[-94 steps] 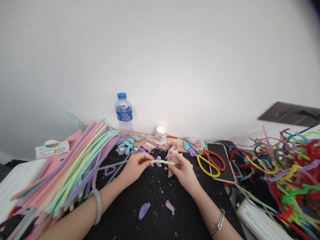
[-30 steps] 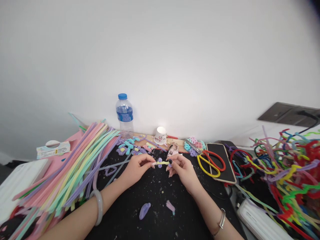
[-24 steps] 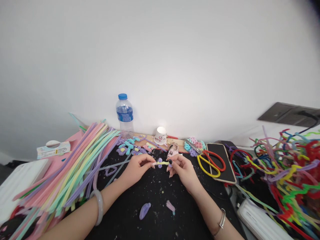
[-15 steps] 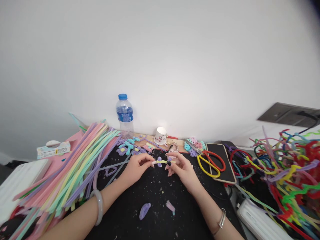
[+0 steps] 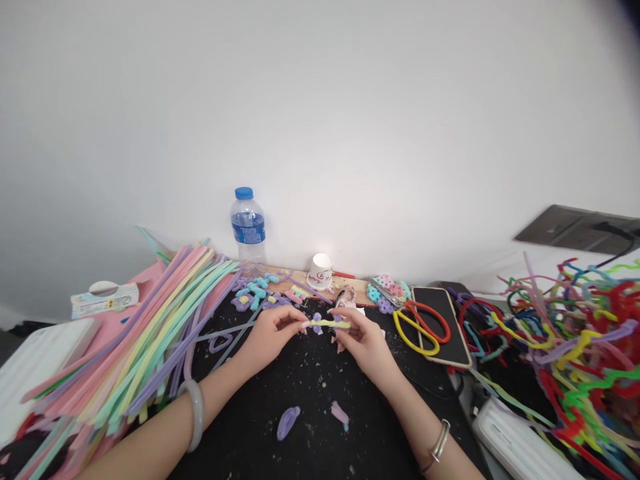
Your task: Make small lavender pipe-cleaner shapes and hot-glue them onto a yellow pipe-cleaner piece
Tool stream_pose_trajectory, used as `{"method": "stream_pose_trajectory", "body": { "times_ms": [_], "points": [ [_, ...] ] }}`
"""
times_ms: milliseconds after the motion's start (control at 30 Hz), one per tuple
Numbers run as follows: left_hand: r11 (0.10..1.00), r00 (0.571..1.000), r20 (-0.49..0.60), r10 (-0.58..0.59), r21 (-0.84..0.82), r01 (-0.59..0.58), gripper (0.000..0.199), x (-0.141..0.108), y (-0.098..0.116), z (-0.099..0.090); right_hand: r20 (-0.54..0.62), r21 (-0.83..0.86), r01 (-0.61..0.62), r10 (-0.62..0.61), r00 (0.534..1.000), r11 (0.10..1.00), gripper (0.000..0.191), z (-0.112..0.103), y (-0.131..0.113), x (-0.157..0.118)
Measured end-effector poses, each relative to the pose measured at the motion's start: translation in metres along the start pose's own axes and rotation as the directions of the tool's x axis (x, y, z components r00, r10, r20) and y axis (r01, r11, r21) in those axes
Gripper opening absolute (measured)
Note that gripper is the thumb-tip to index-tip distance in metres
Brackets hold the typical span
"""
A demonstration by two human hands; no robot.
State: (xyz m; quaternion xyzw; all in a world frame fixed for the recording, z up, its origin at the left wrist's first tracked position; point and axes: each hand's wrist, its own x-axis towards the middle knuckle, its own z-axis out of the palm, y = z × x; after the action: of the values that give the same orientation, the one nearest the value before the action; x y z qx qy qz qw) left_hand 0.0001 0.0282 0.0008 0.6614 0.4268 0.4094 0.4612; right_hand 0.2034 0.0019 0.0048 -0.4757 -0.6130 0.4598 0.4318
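Note:
Between my hands, a short yellow pipe cleaner [image 5: 327, 323] is stretched level, with small purple pipe-cleaner pieces [image 5: 317, 328] on it. The fingertips of my left hand [image 5: 270, 337] pinch its left end. My right hand [image 5: 367, 343] is closed around its right end, and its fingers partly hide a second purple piece. Below them on the black mat [image 5: 260, 427] lie a purple pipe-cleaner loop [image 5: 289, 423] and a pale pink-purple bit [image 5: 339, 415].
A big bundle of pastel pipe cleaners [image 5: 150, 333] lies left. Behind stand a water bottle [image 5: 248, 230] and a paper cup [image 5: 321, 272]. To the right are scissors [image 5: 417, 333] with red and yellow handles, a phone [image 5: 447, 327] and a tangle of coloured pipe cleaners [image 5: 590, 347].
My right thumb has shifted down from the yellow pipe cleaner, showing more of its right end. The left hand keeps its pinch, almost unmoved.

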Motion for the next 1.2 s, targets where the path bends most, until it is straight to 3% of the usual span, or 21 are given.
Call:
{"method": "stream_pose_trajectory", "body": {
  "times_ms": [300,1200],
  "points": [
    [1.000,1.000,-0.001,-0.011,-0.018,0.011,0.008,0.0002,-0.0009,0.0006,-0.010,-0.094,0.026,-0.027,1.000,0.995,0.031,-0.0008,0.0006,-0.0012],
    [0.998,0.999,0.024,-0.021,-0.054,0.022,0.008,-0.0010,-0.0001,0.0007,-0.018,-0.122,0.047,-0.049,0.999,0.991,0.022,-0.0006,0.0002,-0.0017]
  ]
}}
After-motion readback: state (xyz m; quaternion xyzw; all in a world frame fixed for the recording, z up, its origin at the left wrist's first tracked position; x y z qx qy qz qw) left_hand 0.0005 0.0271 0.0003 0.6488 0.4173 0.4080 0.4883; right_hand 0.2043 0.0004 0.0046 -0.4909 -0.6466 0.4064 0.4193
